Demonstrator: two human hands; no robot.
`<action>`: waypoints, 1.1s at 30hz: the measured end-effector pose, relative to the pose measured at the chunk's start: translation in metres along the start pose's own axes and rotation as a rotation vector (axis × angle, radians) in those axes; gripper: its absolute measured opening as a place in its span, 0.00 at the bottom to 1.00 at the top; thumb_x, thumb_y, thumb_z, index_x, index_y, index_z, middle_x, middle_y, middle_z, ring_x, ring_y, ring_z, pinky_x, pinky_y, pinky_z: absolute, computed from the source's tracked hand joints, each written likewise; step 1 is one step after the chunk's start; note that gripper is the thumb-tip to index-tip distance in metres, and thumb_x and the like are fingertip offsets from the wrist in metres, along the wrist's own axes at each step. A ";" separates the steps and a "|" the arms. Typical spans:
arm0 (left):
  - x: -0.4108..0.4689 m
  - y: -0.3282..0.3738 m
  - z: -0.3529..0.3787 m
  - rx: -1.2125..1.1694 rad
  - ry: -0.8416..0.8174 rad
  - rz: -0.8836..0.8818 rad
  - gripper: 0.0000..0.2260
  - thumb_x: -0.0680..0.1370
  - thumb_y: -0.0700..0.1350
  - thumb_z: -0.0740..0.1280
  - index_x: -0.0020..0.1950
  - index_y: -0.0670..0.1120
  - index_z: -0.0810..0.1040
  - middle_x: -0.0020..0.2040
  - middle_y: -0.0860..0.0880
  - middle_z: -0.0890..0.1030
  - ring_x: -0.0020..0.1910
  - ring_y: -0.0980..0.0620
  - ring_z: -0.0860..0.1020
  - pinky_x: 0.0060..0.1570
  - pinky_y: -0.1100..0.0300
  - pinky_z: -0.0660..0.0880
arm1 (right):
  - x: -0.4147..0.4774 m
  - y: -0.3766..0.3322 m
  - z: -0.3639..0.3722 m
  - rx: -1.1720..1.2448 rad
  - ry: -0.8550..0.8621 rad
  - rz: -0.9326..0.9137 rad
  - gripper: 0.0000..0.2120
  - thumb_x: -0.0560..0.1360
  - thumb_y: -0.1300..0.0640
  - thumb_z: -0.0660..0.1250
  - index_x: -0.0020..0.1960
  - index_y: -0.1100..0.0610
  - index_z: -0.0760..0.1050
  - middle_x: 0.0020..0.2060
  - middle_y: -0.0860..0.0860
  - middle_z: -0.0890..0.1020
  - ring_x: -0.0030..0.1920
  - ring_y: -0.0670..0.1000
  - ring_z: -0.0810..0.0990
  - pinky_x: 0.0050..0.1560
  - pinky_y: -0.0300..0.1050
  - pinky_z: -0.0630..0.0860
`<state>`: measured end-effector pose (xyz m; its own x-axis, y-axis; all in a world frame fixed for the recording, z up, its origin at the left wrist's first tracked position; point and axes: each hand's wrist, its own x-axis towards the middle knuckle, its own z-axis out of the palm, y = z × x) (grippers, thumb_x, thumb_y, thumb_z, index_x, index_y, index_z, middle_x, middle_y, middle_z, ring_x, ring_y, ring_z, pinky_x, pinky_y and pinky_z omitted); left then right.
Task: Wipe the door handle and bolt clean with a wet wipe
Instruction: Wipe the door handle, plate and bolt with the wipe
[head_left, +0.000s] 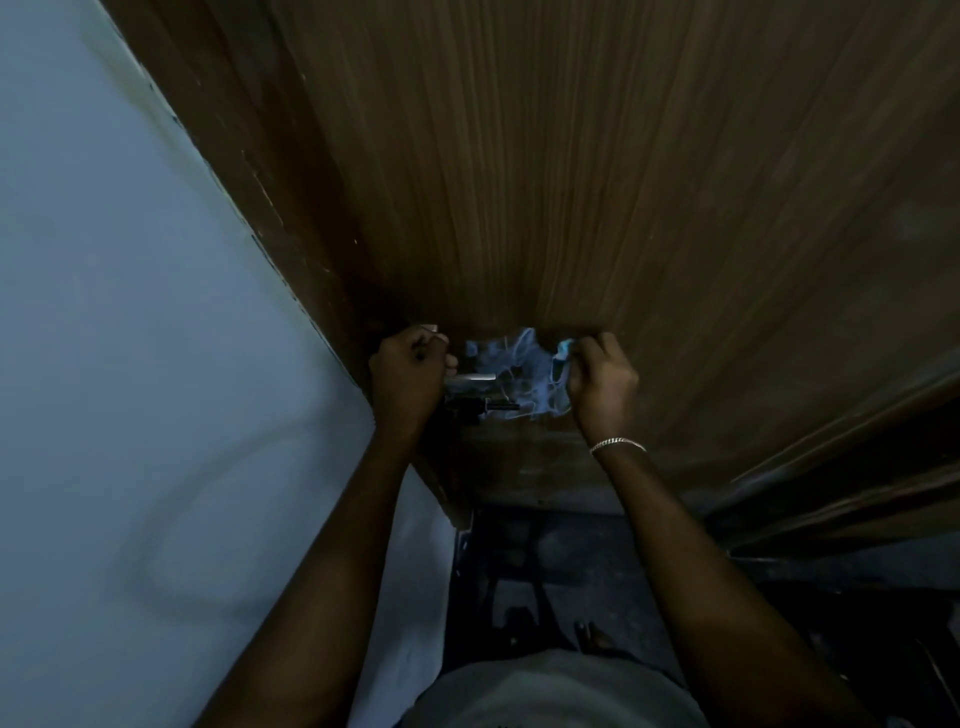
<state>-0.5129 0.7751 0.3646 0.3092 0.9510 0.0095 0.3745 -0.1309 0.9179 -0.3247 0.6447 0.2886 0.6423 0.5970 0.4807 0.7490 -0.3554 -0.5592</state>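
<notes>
1. I am seeing my left hand (408, 382) curling into a fist at the edge of the wooden door (571, 182), beside the pale wall (130, 312); I cannot tell what it grips.
2. My right hand (602, 382), wearing a bracelet (617, 444), is pinching a bluish wet wipe (524, 374) spread against the door.
3. The wipe is covering the right end of a silvery bolt (470, 378); a dark metal part (483, 408) is showing just below.

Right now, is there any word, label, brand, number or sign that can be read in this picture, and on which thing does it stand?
No text can be read in this picture.
Wooden door: only bare grain, no sign or number.
Wet wipe, pinched by the right hand: no print visible.
Metal handle and bolt: no brand visible; they are small and dimly lit.
</notes>
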 end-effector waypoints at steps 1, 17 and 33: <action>0.000 -0.001 -0.001 0.008 -0.002 -0.001 0.08 0.82 0.42 0.66 0.50 0.41 0.83 0.37 0.48 0.85 0.38 0.52 0.85 0.47 0.53 0.84 | 0.007 -0.007 0.002 0.035 0.041 -0.011 0.07 0.76 0.62 0.65 0.52 0.58 0.80 0.49 0.53 0.78 0.42 0.53 0.80 0.40 0.46 0.78; 0.005 -0.003 -0.015 -0.032 -0.003 0.004 0.08 0.82 0.42 0.65 0.48 0.43 0.83 0.38 0.47 0.86 0.38 0.52 0.85 0.42 0.58 0.82 | 0.015 -0.076 0.025 -0.065 -0.063 -0.144 0.07 0.74 0.62 0.71 0.51 0.56 0.78 0.49 0.52 0.80 0.37 0.53 0.80 0.33 0.38 0.67; 0.005 -0.002 -0.018 -0.055 0.005 -0.015 0.08 0.82 0.44 0.66 0.49 0.43 0.83 0.38 0.50 0.85 0.38 0.55 0.85 0.47 0.52 0.84 | 0.015 -0.069 0.039 -0.168 -0.359 -0.211 0.09 0.77 0.64 0.64 0.55 0.58 0.79 0.52 0.54 0.82 0.46 0.59 0.83 0.44 0.55 0.80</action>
<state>-0.5274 0.7851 0.3699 0.2993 0.9541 -0.0021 0.3305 -0.1016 0.9383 -0.3726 0.7065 0.3081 0.3976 0.8703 0.2907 0.8925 -0.2933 -0.3428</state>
